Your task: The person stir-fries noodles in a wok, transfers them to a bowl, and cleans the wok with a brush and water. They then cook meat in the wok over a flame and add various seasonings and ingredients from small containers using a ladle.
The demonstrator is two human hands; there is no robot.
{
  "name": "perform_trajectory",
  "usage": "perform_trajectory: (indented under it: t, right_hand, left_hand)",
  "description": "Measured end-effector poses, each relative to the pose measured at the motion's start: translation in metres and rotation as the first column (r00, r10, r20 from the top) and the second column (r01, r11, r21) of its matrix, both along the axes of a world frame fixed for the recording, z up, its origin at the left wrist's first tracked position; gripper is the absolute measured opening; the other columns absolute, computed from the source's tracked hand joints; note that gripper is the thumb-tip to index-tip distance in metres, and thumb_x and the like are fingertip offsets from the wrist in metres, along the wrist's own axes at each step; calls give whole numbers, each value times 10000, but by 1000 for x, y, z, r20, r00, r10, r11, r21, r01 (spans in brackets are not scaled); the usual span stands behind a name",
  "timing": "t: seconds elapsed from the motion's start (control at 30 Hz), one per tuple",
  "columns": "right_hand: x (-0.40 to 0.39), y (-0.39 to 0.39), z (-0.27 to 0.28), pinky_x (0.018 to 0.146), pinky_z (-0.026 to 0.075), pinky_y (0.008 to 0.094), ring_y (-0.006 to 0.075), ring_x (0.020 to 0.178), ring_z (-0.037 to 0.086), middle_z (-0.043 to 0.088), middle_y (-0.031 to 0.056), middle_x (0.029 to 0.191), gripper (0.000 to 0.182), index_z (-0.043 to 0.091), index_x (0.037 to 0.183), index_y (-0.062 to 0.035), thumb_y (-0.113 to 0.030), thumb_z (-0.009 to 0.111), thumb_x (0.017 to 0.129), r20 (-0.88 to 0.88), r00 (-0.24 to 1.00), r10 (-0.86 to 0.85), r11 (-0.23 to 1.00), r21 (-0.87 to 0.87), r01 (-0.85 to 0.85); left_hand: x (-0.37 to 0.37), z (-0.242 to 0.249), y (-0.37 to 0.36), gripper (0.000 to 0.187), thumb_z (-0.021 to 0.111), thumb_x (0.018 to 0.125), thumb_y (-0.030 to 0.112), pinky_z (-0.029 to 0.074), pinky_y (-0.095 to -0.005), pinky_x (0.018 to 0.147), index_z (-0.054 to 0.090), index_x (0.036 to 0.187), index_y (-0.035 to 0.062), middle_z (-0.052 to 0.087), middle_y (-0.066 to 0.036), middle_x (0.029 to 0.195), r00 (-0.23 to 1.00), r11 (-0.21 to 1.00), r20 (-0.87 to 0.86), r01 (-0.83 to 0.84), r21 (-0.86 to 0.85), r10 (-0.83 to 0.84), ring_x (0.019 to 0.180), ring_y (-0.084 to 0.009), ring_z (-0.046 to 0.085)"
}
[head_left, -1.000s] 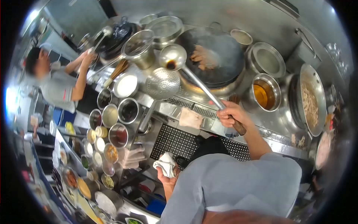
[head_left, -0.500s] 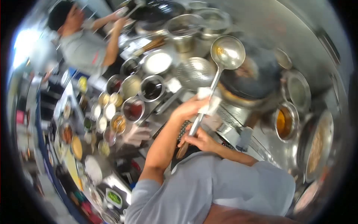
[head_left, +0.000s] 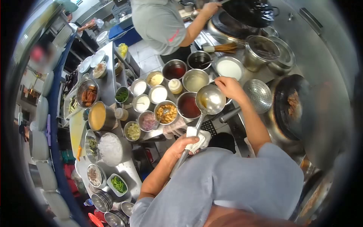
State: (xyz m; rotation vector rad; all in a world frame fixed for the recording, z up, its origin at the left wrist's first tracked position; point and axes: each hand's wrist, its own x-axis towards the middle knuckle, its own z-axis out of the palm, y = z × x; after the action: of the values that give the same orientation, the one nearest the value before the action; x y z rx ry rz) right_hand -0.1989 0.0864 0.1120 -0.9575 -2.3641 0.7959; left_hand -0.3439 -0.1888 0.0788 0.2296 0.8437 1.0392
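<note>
A metal ladle (head_left: 210,99) with a little brown liquid in its bowl is held in my left hand (head_left: 183,145), whose fingers close round the handle. A white cloth (head_left: 204,139) is bunched in that same hand. My right hand (head_left: 228,87) reaches beyond the ladle bowl, fingers pressed together at the rims of the pots; what they pinch is too small to make out. Around the ladle are a pot of dark red sauce (head_left: 188,106), a pot of pale liquid (head_left: 196,80) and a pot of white liquid (head_left: 229,68).
A smoking wok (head_left: 278,113) with meat and a perforated skimmer (head_left: 258,95) are at the right. Many ingredient containers, including chopped nuggets (head_left: 166,113), cover the left counter. A co-worker (head_left: 160,28) in grey holds a wok (head_left: 245,11) at the top.
The view has turned left towards the sauce pots. My right hand has let go of the ladle handle and stretched forward to the pots; my left hand still holds ladle and cloth.
</note>
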Motion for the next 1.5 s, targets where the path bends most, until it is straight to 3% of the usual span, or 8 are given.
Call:
perform_trajectory:
  t: [0.3, 0.5, 0.83, 0.93, 1.03, 1.23, 1.37, 1.5]
  right_hand:
    - [-164, 144, -113, 913, 430, 488, 384, 1193, 455, 543, 181, 1219, 270, 696, 1041, -68, -171, 535, 850, 624, 727, -284, 943, 319, 95]
    - [-164, 189, -127, 914, 415, 459, 302, 1136, 568, 642, 128, 1174, 290, 707, 1038, -82, -195, 489, 884, 782, 611, -122, 992, 90, 83]
    - [-57, 85, -82, 746, 446, 510, 452, 887, 577, 636, 235, 903, 187, 588, 1017, -61, -208, 512, 930, 16, 971, -237, 967, -96, 238]
    - [-48, 96, -111, 722, 465, 443, 374, 811, 623, 638, 210, 850, 185, 605, 994, -54, -207, 522, 934, 18, 971, -237, 971, -13, 238]
    - [-50, 126, -117, 698, 440, 293, 139, 736, 557, 625, 76, 754, 193, 654, 915, -16, -181, 553, 919, -114, 945, -307, 820, -536, 201]
    - [-86, 203, -145, 830, 478, 393, 329, 897, 645, 686, 174, 940, 264, 678, 1022, -32, -211, 529, 897, 273, 959, -76, 933, -321, 165]
    - [-153, 125, -51, 815, 487, 440, 375, 891, 639, 668, 204, 960, 324, 634, 1122, -25, -227, 577, 876, 270, 943, -194, 875, 483, 41]
    - [-253, 19, -48, 822, 507, 385, 328, 917, 651, 644, 195, 1083, 493, 526, 1298, -96, -171, 658, 828, -98, 884, 457, 842, -272, -465]
  left_hand:
    - [-26, -5, 19, 368, 622, 836, 215, 406, -203, 382, 557, 1070, -62, 621, -154, 834, 988, 983, -14, -153, -101, 152, 611, -171, 606]
    - [-42, -3, 50, 337, 618, 846, 172, 400, -210, 377, 548, 1084, -57, 619, -149, 844, 980, 961, 28, -185, -207, 195, 604, -188, 602]
    - [-77, -9, 161, 314, 588, 857, 178, 397, -190, 356, 550, 1088, -33, 624, -148, 868, 949, 932, 79, -282, -226, 307, 590, -191, 585]
    - [-81, -21, 177, 320, 580, 858, 163, 377, -175, 346, 536, 1103, -39, 621, -152, 896, 930, 951, 218, -265, -158, 295, 588, -185, 569]
    - [-79, -11, 171, 330, 594, 849, 167, 382, -181, 344, 541, 1095, -47, 624, -153, 880, 936, 952, 189, -276, -136, 298, 585, -191, 575]
    - [-78, 12, 86, 411, 640, 778, 244, 367, -213, 359, 556, 1086, -14, 621, -142, 814, 934, 928, 33, -350, -125, 356, 527, -182, 574]
    - [-60, 50, 1, 505, 653, 740, 248, 364, -210, 360, 534, 1119, -63, 616, -152, 795, 833, 824, -81, -554, -123, 548, 525, -177, 576]
    - [-42, 41, -78, 456, 644, 773, 233, 378, -214, 349, 538, 1104, -62, 619, -162, 792, 660, 640, -169, -751, -164, 732, 533, -189, 594]
